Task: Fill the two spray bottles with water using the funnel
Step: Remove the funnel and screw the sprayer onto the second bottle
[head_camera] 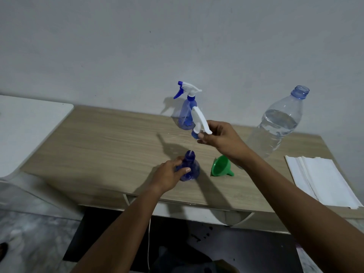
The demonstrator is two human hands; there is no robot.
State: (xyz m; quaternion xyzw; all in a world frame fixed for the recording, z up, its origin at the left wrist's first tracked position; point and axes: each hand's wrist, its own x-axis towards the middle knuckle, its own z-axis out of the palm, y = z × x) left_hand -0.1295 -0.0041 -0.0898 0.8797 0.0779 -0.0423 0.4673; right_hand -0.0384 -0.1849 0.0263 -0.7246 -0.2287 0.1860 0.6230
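A small blue spray bottle [192, 170] stands near the table's front edge with its neck uncovered. My left hand [169, 174] grips its body. My right hand [222, 138] holds that bottle's white spray head [199, 121] lifted above it; the head's thin dip tube still reaches down into the neck. A second blue spray bottle [187, 113] with its head on stands at the back by the wall. A green funnel [220, 167] lies on its side just right of the near bottle. A large clear water bottle [277, 123], uncapped and partly full, stands at the right.
The wooden table [110, 142] sits against a grey wall. A stack of white paper sheets [323, 180] lies on the table's right front corner. A white surface [25, 123] adjoins the table on the left. Dark floor shows below the front edge.
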